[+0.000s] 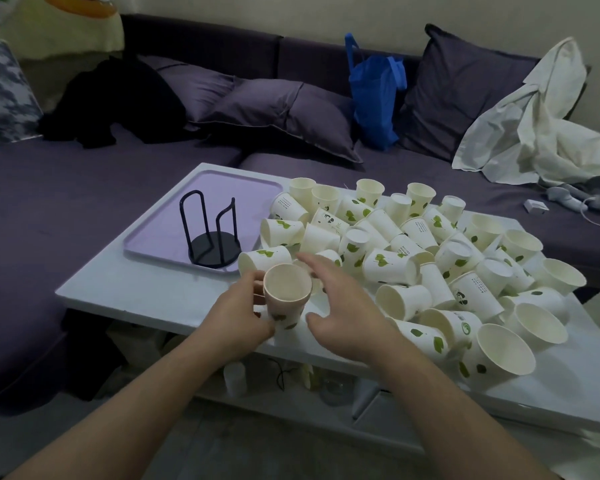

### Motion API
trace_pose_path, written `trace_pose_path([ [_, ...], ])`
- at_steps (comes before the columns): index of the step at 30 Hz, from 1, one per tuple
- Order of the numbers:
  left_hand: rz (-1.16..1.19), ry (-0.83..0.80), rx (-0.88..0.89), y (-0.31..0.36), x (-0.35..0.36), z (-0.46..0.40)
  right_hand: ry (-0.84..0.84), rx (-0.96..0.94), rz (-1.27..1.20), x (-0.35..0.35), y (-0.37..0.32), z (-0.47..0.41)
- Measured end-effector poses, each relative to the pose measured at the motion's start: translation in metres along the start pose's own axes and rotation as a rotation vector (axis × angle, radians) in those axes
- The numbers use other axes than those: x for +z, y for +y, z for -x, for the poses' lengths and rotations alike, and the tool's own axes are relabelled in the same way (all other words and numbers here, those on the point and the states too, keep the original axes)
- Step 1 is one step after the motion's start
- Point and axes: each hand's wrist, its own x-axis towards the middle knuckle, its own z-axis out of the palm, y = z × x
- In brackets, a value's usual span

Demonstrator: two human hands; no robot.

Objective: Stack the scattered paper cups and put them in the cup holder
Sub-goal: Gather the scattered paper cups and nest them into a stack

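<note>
Left hand (238,308) fingers grip one paper cup (286,294); right hand (340,306) spread open beside dozens of scattered cups (413,258), one cup holder (210,233).

The paper cups (388,251) look matt, off-white, with printed green leaves on smooth walls; the one in the left hand (238,315) shows a dull, pale inside. The cup holder (210,233) is thin dark metal rod on a round base, with a slight sheen. Under it the lilac tray (160,233) looks like smooth plastic with a soft gloss. The white table (146,292) has a smooth, faintly shiny top. The purple sofa (84,188) and pillows (278,112) are matt cloth, the blue bag (374,98) a creased woven-looking plastic
</note>
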Motion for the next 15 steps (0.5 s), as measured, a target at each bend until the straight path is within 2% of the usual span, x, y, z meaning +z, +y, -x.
trace_pose_path([
  [4, -0.071, 0.202, -0.096, -0.012, -0.011, -0.011, 0.156, 0.175, 0.094, -0.019, 0.010, -0.007],
  [8, 0.043, 0.339, -0.094, -0.010, -0.018, -0.026, 0.160, 0.148, 0.212, -0.021, 0.021, -0.015],
  [11, 0.149, 0.330, -0.087, 0.001, -0.020, -0.040, 0.127, 0.084, 0.372, -0.018, 0.024, -0.023],
  [15, 0.156, 0.283, -0.101, 0.002, -0.010, -0.049, 0.048, -0.018, 0.528, -0.011, 0.024, -0.039],
])
